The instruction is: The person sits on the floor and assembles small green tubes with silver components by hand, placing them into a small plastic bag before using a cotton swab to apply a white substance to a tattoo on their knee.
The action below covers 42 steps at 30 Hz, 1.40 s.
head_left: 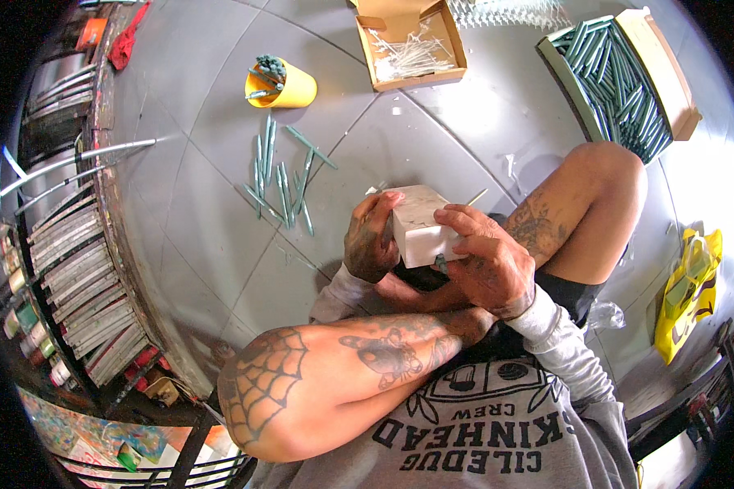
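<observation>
I hold a small white box point(424, 218) above my crossed legs. My left hand point(372, 236) grips its left side, fingers closed along the edge. My right hand point(491, 259) is closed on its right side, fingertips over the top. A dark teal tip pokes out below the box by my right hand; most of that thing is hidden. Beyond my right fingers a thin pale stick point(479, 196) shows. Several teal pens point(285, 191) lie loose on the floor ahead of my left hand. Behind them a yellow cup point(296, 87), tilted or lying over, holds more dark teal pieces.
An open cardboard box point(420, 81) of thin white plastic pieces sits far ahead, beside a clear plastic strip point(510, 12). At far right stands a long box point(685, 122) full of teal pens. A yellow bag point(682, 314) lies right; a rack of stacked frames point(81, 277) lines the left.
</observation>
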Tool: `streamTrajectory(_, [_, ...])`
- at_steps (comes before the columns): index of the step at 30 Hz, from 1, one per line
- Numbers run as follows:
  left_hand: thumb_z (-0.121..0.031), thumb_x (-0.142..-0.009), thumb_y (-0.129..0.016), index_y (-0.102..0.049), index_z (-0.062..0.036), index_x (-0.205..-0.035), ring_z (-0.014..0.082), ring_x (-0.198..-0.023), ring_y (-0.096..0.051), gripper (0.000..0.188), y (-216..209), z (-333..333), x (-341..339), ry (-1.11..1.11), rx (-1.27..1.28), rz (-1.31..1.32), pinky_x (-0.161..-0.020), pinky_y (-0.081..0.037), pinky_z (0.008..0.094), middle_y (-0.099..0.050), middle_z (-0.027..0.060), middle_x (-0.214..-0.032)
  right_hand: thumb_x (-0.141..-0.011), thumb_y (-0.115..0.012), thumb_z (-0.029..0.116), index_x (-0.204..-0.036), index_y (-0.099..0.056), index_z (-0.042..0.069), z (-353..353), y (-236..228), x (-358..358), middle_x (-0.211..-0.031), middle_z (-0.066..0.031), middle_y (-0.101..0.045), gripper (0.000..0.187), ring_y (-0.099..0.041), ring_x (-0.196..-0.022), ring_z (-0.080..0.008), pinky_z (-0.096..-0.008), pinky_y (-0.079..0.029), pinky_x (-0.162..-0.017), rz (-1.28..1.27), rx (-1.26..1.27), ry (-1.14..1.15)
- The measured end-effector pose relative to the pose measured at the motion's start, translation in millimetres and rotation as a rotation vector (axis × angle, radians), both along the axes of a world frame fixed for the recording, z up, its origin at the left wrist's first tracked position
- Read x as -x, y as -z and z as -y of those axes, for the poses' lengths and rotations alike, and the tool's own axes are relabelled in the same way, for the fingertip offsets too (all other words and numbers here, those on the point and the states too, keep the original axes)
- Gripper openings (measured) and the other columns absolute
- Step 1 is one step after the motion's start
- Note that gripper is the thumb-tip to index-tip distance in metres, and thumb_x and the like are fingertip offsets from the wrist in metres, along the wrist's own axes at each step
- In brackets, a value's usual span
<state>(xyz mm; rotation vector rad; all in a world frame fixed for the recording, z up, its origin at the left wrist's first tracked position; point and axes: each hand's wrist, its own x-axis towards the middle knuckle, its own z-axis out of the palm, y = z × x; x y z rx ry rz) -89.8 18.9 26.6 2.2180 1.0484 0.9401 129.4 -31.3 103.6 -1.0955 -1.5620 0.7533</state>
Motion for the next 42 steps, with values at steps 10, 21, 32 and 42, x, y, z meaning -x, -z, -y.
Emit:
streamTrajectory(10, [-0.012, -0.076, -0.078, -0.059, -0.0054, -0.128, 0.029, -0.117, -0.055, 0.056, -25, -1, -10, -0.031, 0.16, -0.12, -0.101, -0.046, 0.0396, -0.065, 0.0082, -0.125, -0.068, -0.076, -0.006, -0.104, -0.061, 0.001, -12, -16, -11, -0.122, -0.0225, -0.064, 0.041, -0.067, -0.107, -0.0404, -0.0452, -0.056, -0.09, 0.098, -0.071, -0.032])
streamTrajectory(21, [-0.056, -0.084, -0.07, -0.06, -0.0102, -0.132, 0.0349, -0.096, -0.071, 0.068, 27, -60, -26, 0.074, 0.624, -0.153, -0.078, -0.056, 0.0429, -0.067, 0.0207, -0.115, -0.077, -0.08, 0.032, -0.102, -0.074, 0.003, -134, 107, -42, -0.103, -0.0155, -0.075, 0.039, -0.072, -0.095, -0.025, -0.0343, -0.056, -0.088, 0.208, 0.901, 0.214])
streamTrajectory(32, [-0.019, -0.077, -0.077, -0.057, -0.0103, -0.13, 0.0377, -0.104, -0.063, 0.057, 14, -47, -60, -0.091, 0.502, -0.637, -0.087, -0.051, 0.0513, -0.065, 0.0115, -0.119, -0.079, -0.068, 0.053, -0.103, -0.08, 0.014, -131, 127, -76, -0.105, -0.0072, -0.076, 0.048, -0.072, -0.102, -0.0243, -0.0335, -0.053, -0.096, 0.403, 1.146, 0.12])
streamTrajectory(42, [-0.039, -0.069, -0.085, -0.047, -0.0065, -0.133, 0.0332, -0.119, -0.051, 0.081, 42, -47, -99, -0.178, 0.197, -0.329, -0.096, -0.045, 0.0473, -0.051, 0.0139, -0.125, -0.077, -0.087, 0.029, -0.108, -0.071, 0.004, -134, 146, -78, -0.082, -0.0118, -0.074, 0.043, -0.069, -0.071, -0.0194, -0.0347, -0.056, -0.067, 0.386, 1.007, 0.207])
